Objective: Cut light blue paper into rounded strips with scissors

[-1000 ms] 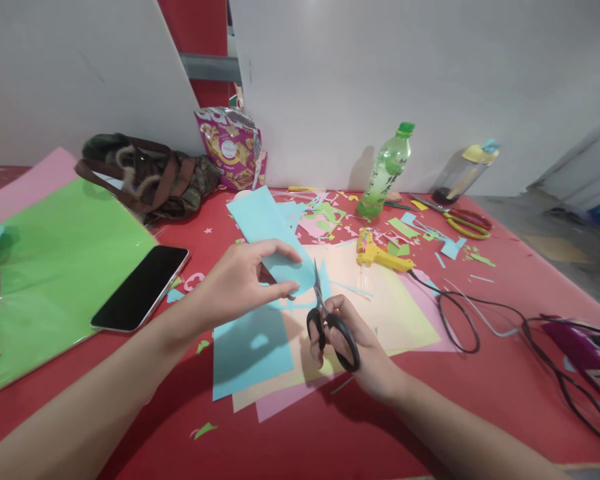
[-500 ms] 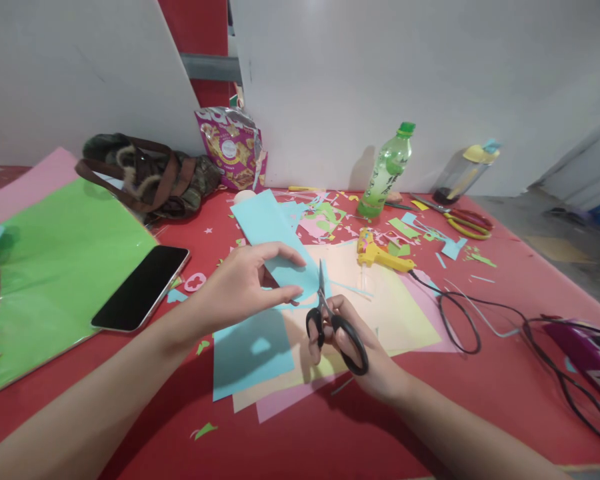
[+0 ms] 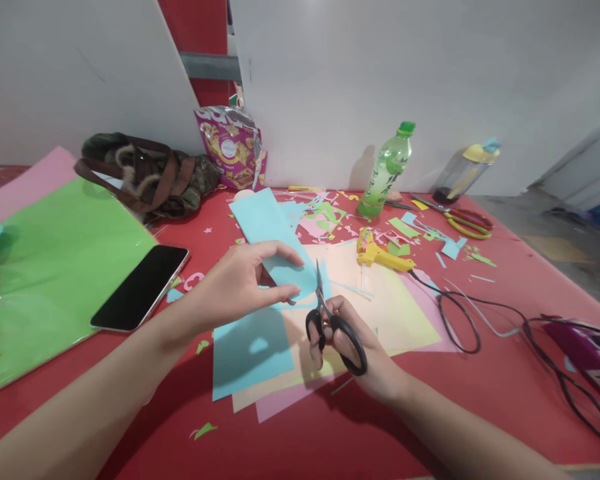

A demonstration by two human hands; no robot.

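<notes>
My left hand (image 3: 245, 283) curls round a long light-blue paper strip (image 3: 275, 227), its thumb and forefinger bent over the strip's near end; the other fingers are mostly hidden. Close by on the right, my right hand (image 3: 353, 333) has its fingers through the black handles of a pair of scissors (image 3: 320, 290). The scissor blades look nearly closed and point up along the strip's right edge. Beneath both hands lies a blue sheet (image 3: 233, 360) on a fanned stack of peach, yellow and pink paper (image 3: 400, 313).
A yellow glue gun (image 3: 383, 257) with a black cord lies right of the stack. Behind are paper scraps (image 3: 325, 220), a green bottle (image 3: 387, 170), a snack bag (image 3: 233, 147) and red-and-yellow-handled tools (image 3: 467, 223). A phone (image 3: 140, 288) rests on green sheets (image 3: 55, 267) at left.
The scissors have tipped slightly left, with their blade tips a little further left. My left hand has shifted very slightly left with the blue strip.
</notes>
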